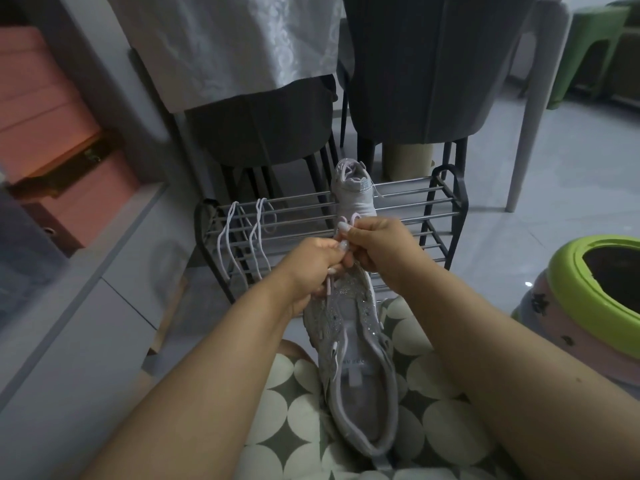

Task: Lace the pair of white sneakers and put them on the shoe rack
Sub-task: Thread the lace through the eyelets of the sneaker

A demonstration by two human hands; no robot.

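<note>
— So how much is laced on the near sneaker (356,358)?

— Little, it is judged. It is laid on the lap, heel toward the body, and its eyelets are seen mostly bare. A pale lace (348,221) is being worked at the toe end only. The left hand (311,268) is curled round one strand, its fingers (334,252) clamped on it; a loop is pinched by the right hand (375,242).

— And farther off?

— The second sneaker (353,192) is stood on the shoe rack (446,202), apparently unlaced, though that cannot be told for certain. Loose laces (242,240) are draped over the rack's left side. Most of the lacing is reckoned undone, and the near shoe is yet to be racked.
</note>
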